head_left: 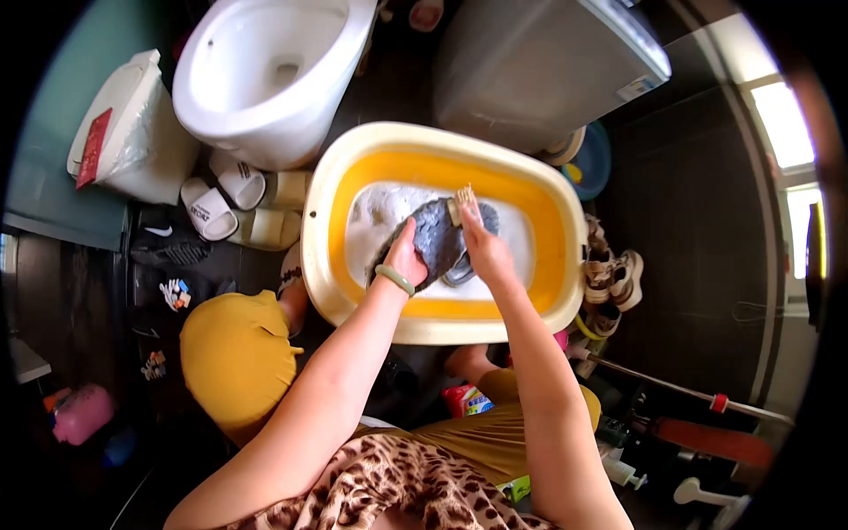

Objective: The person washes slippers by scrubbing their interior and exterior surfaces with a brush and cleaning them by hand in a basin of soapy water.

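Over the basin (353, 141), cream-rimmed with a yellow inner wall, my left hand (407, 256) grips a grey fuzzy slipper (433, 231). A pale green bangle (395, 279) circles that wrist. My right hand (484, 243) is closed around a small scrub brush (464, 201) with pale bristles, held against the slipper's upper right side. White suds (384, 205) lie in the basin. Another grey piece (459, 272) shows beneath the slipper; whether it is a second slipper cannot be made out.
Beyond the basin stand a toilet (265, 119) and a grey appliance (530, 71). White slides (210, 210) and a lidded bin (146, 141) are at left, sneakers (625, 278) and a blue tub (596, 159) at right. A detergent bag (466, 400) lies near my foot.
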